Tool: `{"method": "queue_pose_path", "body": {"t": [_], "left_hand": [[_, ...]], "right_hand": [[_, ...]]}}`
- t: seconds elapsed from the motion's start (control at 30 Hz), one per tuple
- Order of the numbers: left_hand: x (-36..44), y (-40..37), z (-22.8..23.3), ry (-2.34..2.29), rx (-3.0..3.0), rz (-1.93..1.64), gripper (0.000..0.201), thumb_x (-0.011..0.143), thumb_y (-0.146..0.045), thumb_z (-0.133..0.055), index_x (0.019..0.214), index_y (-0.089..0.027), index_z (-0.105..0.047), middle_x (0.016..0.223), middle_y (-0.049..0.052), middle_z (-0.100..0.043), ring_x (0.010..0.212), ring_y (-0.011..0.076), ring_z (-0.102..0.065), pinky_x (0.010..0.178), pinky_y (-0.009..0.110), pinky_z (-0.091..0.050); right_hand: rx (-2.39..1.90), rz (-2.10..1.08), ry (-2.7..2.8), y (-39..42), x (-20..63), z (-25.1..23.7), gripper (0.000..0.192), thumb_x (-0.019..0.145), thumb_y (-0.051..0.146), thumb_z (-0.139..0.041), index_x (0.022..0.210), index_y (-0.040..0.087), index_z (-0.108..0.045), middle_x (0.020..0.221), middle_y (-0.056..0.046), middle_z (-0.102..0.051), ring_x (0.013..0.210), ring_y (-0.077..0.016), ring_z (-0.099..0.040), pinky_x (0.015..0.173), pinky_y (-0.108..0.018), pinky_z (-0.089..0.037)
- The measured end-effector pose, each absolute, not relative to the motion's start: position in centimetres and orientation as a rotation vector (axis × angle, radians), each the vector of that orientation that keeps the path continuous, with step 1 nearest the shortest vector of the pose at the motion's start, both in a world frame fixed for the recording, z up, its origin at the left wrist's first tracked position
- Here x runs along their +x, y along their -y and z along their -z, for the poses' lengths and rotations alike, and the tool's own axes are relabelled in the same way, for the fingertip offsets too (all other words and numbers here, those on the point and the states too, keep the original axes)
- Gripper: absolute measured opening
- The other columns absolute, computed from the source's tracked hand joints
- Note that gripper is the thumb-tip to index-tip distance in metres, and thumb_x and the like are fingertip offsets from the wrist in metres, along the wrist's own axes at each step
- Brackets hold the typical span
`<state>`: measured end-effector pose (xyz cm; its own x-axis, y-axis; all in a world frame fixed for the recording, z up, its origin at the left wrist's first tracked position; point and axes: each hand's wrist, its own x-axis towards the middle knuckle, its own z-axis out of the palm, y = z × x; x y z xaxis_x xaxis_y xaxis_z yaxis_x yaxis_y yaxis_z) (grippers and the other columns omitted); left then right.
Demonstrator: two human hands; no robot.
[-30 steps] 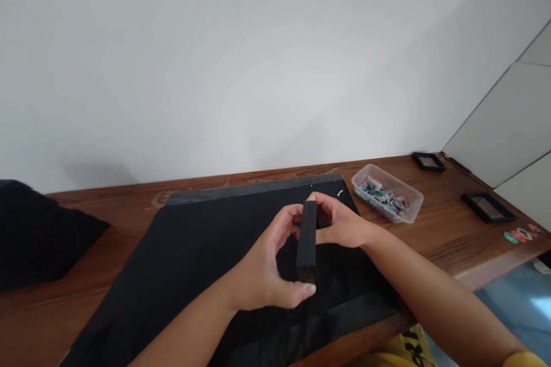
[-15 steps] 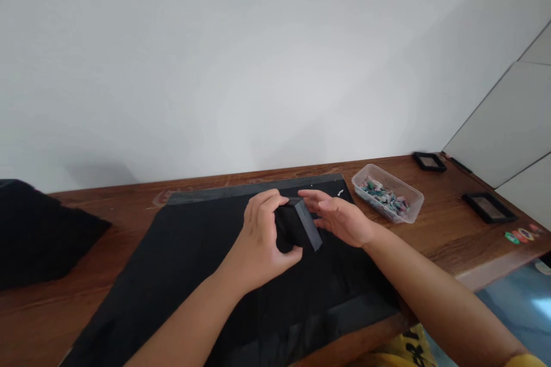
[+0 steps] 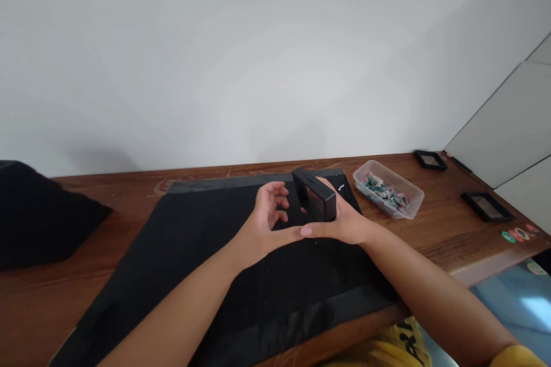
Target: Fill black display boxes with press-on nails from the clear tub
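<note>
A small black box frame (image 3: 323, 199) with a recessed dark window is tilted up above the black mat (image 3: 275, 275). My right hand (image 3: 344, 221) grips it from behind and below, and its thumb lies along the lower edge. My left hand (image 3: 269, 218) is beside it on the left with fingers curved and apart. The left thumb tip meets the right thumb near the frame's bottom; whether it also touches the frame I cannot tell. The far side of the frame and most of my right fingers are hidden.
A clear plastic tub (image 3: 413, 203) of small colourful pieces stands right of the mat. Two similar black frames, one at the back (image 3: 430, 160) and one nearer (image 3: 488, 207), lie on the wooden table (image 3: 447, 229). Round stickers (image 3: 519, 234) sit near its edge; a black object (image 3: 43, 218) is at left.
The frame has passed from my left hand to my right and turned so its window side shows. My left fingers have let go, and the frame is slightly higher and further right.
</note>
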<state>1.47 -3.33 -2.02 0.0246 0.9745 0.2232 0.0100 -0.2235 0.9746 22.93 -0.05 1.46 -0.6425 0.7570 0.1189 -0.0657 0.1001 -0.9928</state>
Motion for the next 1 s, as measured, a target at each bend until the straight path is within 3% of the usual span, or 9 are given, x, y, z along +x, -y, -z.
{"method": "queue_pose_path", "body": {"t": [0.1,0.23,0.4,0.6,1.0], "left_hand": [[1.3,3.6,-0.2,-0.942,1.134,-1.161,0.044,0.083,-0.059,-0.086,0.100,-0.025,-0.064,0.086,-0.002,-0.058,0.075,0.0164,-0.054,0.067,0.031,-0.048],[1.8,4.6,-2.8,-0.895,1.086,-1.076,0.044,0.075,-0.060,-0.088,0.083,-0.022,-0.067,0.068,-0.003,-0.056,0.058,0.0125,-0.046,0.051,0.026,-0.035],[2.6,4.8,-3.3,-1.010,1.090,-1.053,0.042,0.069,-0.053,-0.084,0.060,-0.024,-0.055,0.054,-0.004,-0.052,0.048,0.0095,-0.040,0.047,0.024,-0.028],[2.3,4.5,-2.9,-1.014,1.154,-1.073,0.032,0.067,-0.045,-0.080,0.058,-0.025,-0.057,0.050,-0.005,-0.050,0.047,0.0103,-0.039,0.047,0.026,-0.030],[2.2,3.6,-0.8,-0.970,1.239,-0.974,0.033,0.070,-0.049,-0.080,0.068,-0.024,-0.059,0.057,-0.007,-0.052,0.052,0.0104,-0.040,0.055,0.028,-0.038]], "right_hand": [[-0.714,-1.396,1.851,-0.2,23.4,-1.5,0.109,0.073,0.058,-0.107,0.158,0.032,-0.044,0.161,-0.014,-0.055,0.155,-0.0346,-0.054,0.132,-0.058,-0.047],[-0.765,-0.994,2.064,-0.5,23.7,-1.0,0.110,0.075,0.057,-0.104,0.161,0.030,-0.043,0.166,-0.019,-0.049,0.157,-0.0398,-0.048,0.134,-0.065,-0.040],[-0.715,-0.697,2.279,-0.5,23.7,-0.6,0.099,0.080,0.040,-0.095,0.163,0.028,-0.042,0.160,-0.021,-0.053,0.154,-0.0427,-0.049,0.131,-0.070,-0.041],[-0.779,-0.579,2.366,-0.5,23.9,-0.7,0.098,0.078,0.030,-0.087,0.166,0.029,-0.042,0.160,-0.020,-0.053,0.156,-0.0443,-0.046,0.131,-0.072,-0.036],[-0.707,-0.553,2.471,-0.5,23.8,0.2,0.093,0.079,0.034,-0.086,0.161,0.024,-0.042,0.156,-0.023,-0.058,0.150,-0.0460,-0.052,0.127,-0.072,-0.037]]}}
